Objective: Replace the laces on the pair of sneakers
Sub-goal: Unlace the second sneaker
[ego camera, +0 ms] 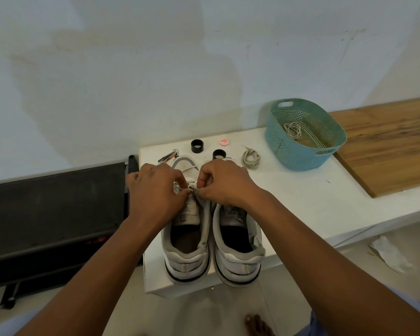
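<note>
Sneakers (pixel 212 241) side by side, heels toward camera, toes toward wall, left grip (pixel 157 187) and right grip (pixel 224 181) pinching lace (pixel 192 187)

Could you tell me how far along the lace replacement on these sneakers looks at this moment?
Looks partly done. One coiled lace lies in the blue basket; whether it is an old one, I cannot tell. In hand: the left hand and right hand both pinch lace at the left sneaker. Left: the right sneaker, probably, with another coiled lace waiting on the table.
</note>
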Available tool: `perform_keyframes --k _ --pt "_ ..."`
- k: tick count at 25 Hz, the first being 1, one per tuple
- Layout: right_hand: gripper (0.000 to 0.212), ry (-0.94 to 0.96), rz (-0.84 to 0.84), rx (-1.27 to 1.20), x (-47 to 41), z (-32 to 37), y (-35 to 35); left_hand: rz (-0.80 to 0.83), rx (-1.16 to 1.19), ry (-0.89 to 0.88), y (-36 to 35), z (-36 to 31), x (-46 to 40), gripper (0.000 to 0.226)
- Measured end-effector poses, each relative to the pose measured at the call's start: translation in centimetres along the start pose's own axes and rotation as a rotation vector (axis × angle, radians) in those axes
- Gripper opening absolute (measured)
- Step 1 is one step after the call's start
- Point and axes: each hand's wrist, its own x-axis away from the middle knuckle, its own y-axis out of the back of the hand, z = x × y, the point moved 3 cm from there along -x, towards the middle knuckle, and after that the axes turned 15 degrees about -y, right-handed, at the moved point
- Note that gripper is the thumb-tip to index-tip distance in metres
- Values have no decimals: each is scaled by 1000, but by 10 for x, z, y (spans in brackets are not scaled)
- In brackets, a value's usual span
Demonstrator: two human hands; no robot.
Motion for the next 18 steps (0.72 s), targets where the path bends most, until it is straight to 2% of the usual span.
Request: perform_keyframes --k 18 --pt "9 0 -5 5 -1 0 -1 17 143 97 2 0 -1 11"
